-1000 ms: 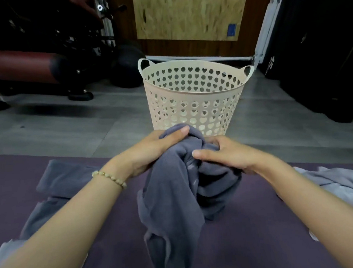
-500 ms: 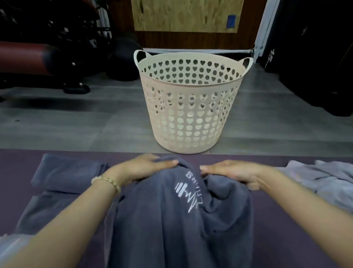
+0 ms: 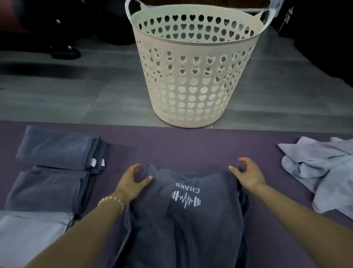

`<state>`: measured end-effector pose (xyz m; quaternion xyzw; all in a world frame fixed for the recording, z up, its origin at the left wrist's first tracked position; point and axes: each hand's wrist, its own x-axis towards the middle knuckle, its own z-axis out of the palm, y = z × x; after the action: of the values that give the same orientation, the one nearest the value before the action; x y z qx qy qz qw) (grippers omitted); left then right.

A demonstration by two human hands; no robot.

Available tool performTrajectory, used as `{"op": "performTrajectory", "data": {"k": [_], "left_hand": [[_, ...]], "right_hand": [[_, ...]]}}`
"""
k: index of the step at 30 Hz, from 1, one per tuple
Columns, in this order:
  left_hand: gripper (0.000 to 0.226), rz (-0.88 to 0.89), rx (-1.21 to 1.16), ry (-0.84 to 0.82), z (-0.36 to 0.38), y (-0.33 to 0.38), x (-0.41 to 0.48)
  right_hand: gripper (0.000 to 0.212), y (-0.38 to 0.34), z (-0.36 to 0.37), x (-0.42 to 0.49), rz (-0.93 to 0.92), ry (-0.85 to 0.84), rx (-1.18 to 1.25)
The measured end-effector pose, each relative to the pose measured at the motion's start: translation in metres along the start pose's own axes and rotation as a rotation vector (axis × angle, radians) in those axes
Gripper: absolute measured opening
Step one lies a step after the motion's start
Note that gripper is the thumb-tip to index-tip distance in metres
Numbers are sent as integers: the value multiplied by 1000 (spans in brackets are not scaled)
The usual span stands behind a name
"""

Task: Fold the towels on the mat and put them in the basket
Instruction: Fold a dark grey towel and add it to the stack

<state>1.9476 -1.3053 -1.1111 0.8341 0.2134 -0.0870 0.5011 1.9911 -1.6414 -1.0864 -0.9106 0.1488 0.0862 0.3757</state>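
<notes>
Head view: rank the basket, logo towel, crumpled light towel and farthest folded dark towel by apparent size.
1-2. logo towel and basket: about equal in frame; the towel is nearer and cut off, so I won't rank them.
3. crumpled light towel, cut off at the right.
4. farthest folded dark towel.

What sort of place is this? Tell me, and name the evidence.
Probably a gym or fitness studio. A purple exercise mat covers the floor, the dark towel bears a dumbbell logo, and what looks like dark exercise equipment stands at the back left.
</notes>
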Motion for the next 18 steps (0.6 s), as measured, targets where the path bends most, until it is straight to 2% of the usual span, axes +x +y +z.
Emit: {"op": "performTrajectory", "data": {"k": [3, 5, 8, 12, 14, 17, 18], "left_hand": [[74, -177, 62, 13, -4, -32, 13], [83, -215, 102, 4, -5, -65, 31], [79, -225, 74, -46, -7, -73, 37], [58, -240, 49, -147, -10, -38, 19], [54, -283, 45, -160, -10, -32, 16], [43, -276, -70, -209, -12, -24, 8], [36, -252, -125, -226, -12, -22, 5]], "right_hand": [[50, -20, 33, -3, -221, -49, -107], [43, -38, 63, -6, -279, -196, -77], [41, -63, 106, -12, -203, -405, -55], [38, -77, 136, -9, -118, -419, -299], [43, -85, 138, -9, -66, -484, -161], [76, -94, 126, -9, 73, -635, 52], [80, -94, 122, -5, 108, -695, 134]]}}
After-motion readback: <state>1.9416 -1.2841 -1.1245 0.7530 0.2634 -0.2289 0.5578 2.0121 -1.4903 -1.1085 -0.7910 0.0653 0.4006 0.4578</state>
